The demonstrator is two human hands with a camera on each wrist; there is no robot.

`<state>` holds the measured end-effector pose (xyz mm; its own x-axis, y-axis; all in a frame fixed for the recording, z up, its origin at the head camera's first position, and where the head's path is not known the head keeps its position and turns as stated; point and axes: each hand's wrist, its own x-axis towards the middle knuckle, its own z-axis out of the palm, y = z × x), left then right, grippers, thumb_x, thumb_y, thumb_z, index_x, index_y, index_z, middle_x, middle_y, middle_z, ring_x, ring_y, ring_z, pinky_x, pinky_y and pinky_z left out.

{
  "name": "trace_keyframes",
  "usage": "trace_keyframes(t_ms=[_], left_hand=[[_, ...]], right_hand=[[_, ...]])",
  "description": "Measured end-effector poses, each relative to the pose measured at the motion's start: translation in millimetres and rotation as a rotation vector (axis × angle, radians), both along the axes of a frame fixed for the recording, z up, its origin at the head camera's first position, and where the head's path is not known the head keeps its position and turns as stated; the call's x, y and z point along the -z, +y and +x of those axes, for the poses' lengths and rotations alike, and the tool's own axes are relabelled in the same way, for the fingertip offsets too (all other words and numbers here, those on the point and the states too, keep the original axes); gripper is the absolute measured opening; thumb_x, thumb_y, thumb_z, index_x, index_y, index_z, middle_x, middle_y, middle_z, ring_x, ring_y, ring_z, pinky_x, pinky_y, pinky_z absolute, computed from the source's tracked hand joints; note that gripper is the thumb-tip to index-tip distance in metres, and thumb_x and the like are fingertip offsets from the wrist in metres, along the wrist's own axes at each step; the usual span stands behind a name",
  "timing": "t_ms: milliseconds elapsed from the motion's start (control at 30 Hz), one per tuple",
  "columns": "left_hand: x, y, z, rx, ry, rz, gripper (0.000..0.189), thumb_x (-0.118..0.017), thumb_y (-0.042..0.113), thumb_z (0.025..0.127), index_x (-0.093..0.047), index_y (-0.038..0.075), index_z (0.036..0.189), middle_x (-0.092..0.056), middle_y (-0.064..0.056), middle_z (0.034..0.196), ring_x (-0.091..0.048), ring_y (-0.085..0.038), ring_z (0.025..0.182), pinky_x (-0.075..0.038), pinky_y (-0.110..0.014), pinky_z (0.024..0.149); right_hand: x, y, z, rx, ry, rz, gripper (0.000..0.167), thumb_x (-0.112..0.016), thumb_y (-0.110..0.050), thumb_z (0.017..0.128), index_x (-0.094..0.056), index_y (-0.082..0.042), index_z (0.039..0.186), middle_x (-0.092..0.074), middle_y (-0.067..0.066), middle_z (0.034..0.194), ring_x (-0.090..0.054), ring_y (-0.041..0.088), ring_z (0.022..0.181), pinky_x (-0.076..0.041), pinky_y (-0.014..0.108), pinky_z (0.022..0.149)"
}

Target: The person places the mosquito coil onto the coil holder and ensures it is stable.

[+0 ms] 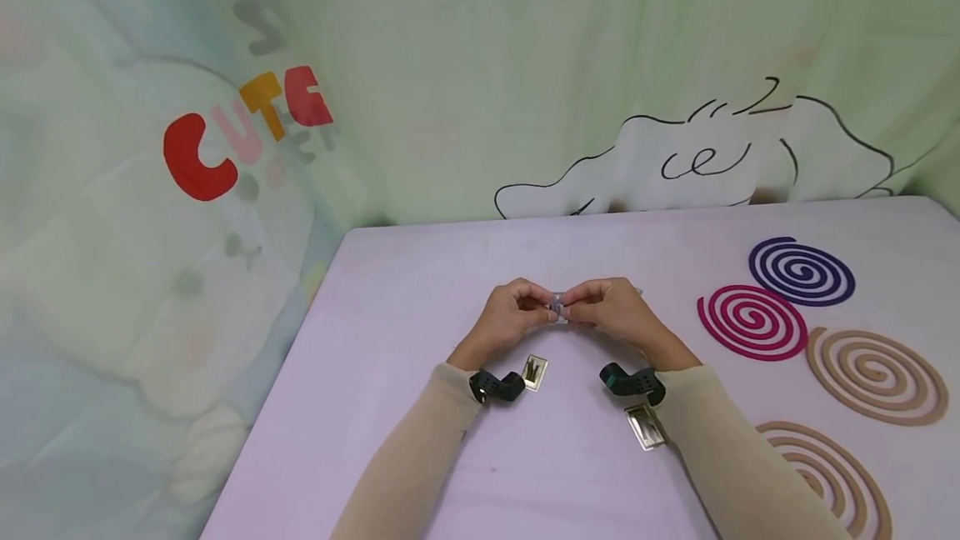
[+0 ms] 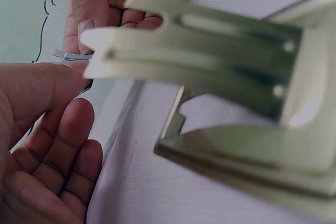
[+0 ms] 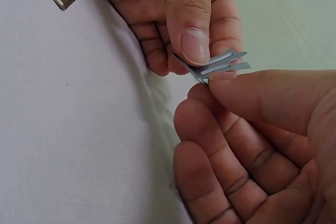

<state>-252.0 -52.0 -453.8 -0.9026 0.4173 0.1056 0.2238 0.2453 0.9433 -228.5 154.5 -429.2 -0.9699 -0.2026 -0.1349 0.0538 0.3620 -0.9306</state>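
Note:
A small silver-grey rectangular metal snap hair clip point(image 3: 218, 66) is held between both hands above the table. My left hand point(image 1: 513, 312) pinches one side of it between thumb and fingers. Opposite, my right hand point(image 1: 618, 312) pinches the other side with thumb and index finger. Its forked tongue stands away from the frame in the right wrist view. One gold hair clip point(image 1: 534, 373) is beside the left wrist camera and looms large and blurred in the left wrist view. Another gold hair clip point(image 1: 645, 426) is by the right wrist camera, partly covered by the sleeve.
On the right of the pale lilac table point(image 1: 420, 273) lie a navy spiral point(image 1: 802, 272), a magenta spiral point(image 1: 752, 322), a tan spiral point(image 1: 873, 373) and a second tan spiral point(image 1: 817, 457), partly hidden by the right sleeve. A printed curtain point(image 1: 450, 90) hangs behind the table and along its left.

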Motion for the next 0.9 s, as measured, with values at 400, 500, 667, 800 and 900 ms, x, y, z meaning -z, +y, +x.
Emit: trace_keyframes(t_ms=[400,500,667,800,900], left_hand=[[3.2,1.6,0.9,-0.004,0.075,0.009,0.014,-0.078,-0.005,0.089,-0.074,-0.003,0.103,-0.065,-0.009,0.102,-0.062,-0.004,0.087,-0.053,-0.017,0.08],[3.2,1.9,1.6,0.003,0.081,0.007,0.014,-0.078,-0.004,0.089,-0.075,-0.002,0.102,-0.065,-0.007,0.102,-0.062,-0.004,0.088,-0.052,-0.018,0.081],[4.3,1.8,3.0,0.019,0.07,0.009,0.012,-0.077,-0.005,0.089,-0.075,-0.001,0.1,-0.063,-0.004,0.1,-0.062,-0.004,0.088,-0.052,-0.018,0.081],[4.8,1.9,3.3,0.034,0.075,0.014,0.011,-0.076,-0.006,0.089,-0.075,-0.002,0.099,-0.062,-0.005,0.101,-0.061,-0.004,0.088,-0.051,-0.018,0.081],[4.7,2.0,3.2,0.038,0.09,0.016,0.012,-0.076,-0.007,0.088,-0.075,-0.002,0.099,-0.062,-0.006,0.102,-0.06,-0.004,0.088,-0.051,-0.018,0.081]], right_hand=[[-2.7,-2.3,1.9,0.009,0.028,-0.006,0.021,-0.073,-0.008,0.096,-0.075,0.005,0.112,-0.077,0.006,0.092,-0.065,0.016,0.077,-0.053,0.027,0.065],[-1.9,-1.9,2.0,0.013,0.024,-0.013,0.021,-0.072,-0.007,0.096,-0.074,0.006,0.112,-0.076,0.005,0.09,-0.066,0.015,0.076,-0.054,0.027,0.065],[1.4,-1.0,2.3,0.015,0.011,-0.039,0.022,-0.073,-0.006,0.095,-0.074,0.008,0.112,-0.077,0.005,0.09,-0.067,0.013,0.076,-0.055,0.025,0.066],[3.3,-0.3,2.3,0.016,0.011,-0.049,0.021,-0.073,-0.006,0.095,-0.074,0.008,0.111,-0.077,0.005,0.09,-0.067,0.013,0.075,-0.056,0.026,0.066],[3.5,-0.1,2.5,0.017,0.016,-0.051,0.021,-0.072,-0.006,0.095,-0.074,0.008,0.111,-0.077,0.005,0.09,-0.068,0.013,0.074,-0.056,0.026,0.066]])
